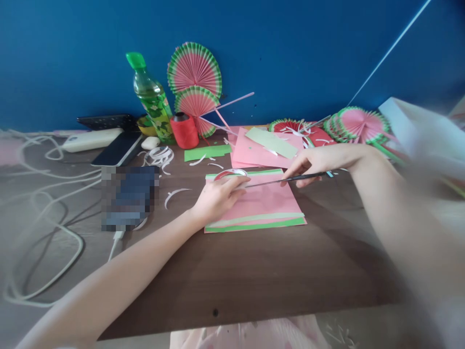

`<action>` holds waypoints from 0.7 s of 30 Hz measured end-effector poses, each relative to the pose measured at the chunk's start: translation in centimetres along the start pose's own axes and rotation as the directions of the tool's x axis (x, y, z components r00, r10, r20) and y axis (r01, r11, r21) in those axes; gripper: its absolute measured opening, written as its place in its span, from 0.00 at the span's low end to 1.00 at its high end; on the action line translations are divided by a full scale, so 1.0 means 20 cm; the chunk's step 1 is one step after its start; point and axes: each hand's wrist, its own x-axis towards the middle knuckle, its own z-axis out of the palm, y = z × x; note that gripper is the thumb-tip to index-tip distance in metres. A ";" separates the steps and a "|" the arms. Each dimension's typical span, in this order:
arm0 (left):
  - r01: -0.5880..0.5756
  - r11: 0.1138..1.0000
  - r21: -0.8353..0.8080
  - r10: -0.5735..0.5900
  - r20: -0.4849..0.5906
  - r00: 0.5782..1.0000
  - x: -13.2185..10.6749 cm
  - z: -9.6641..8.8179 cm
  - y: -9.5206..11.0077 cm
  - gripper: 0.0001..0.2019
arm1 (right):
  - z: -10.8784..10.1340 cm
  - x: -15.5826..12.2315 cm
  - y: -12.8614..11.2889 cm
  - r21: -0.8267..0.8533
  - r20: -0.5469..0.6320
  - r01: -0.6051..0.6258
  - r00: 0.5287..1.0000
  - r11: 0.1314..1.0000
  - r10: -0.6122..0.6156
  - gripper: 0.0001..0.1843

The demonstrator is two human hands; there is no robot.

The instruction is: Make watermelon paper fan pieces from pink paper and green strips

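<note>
A pink sheet of paper (269,201) lies on the table, with green and pale-green strips along its near and far edges. Over its left side, my left hand (218,196) is closed on a roll of tape (229,173), its fingers curled and partly hiding the roll. My right hand (303,167) grips what look like scissors (283,181), dark at the handle and seen edge-on. Their thin metal blades point left above the sheet, reaching close to my left fingertips. Whether the blades are apart I cannot tell.
Behind the sheet lie more pink papers (250,150) and a green strip (205,152). Pleated watermelon-coloured fans (194,70), a green-capped bottle (154,104) and a red thread spool (184,131) stand by the blue wall. A phone (131,196) and white cables (78,242) occupy the left.
</note>
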 end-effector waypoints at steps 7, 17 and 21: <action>0.145 0.981 -0.127 -0.149 -0.019 0.989 0.00 -0.01 -0.01 0.14 | -0.04 -0.13 0.04 -0.016 -0.127 -0.131 0.984 0.991 0.128 0.27; 0.252 0.724 -0.642 -0.294 0.043 0.955 0.04 0.00 -0.08 0.19 | -0.05 0.02 0.12 -0.106 -0.715 -0.431 0.660 0.896 0.233 0.23; 0.296 0.587 -0.753 -0.351 0.093 0.932 0.07 -0.02 -0.10 0.17 | -0.02 0.06 0.12 -0.201 -0.708 -0.500 0.669 0.842 0.228 0.18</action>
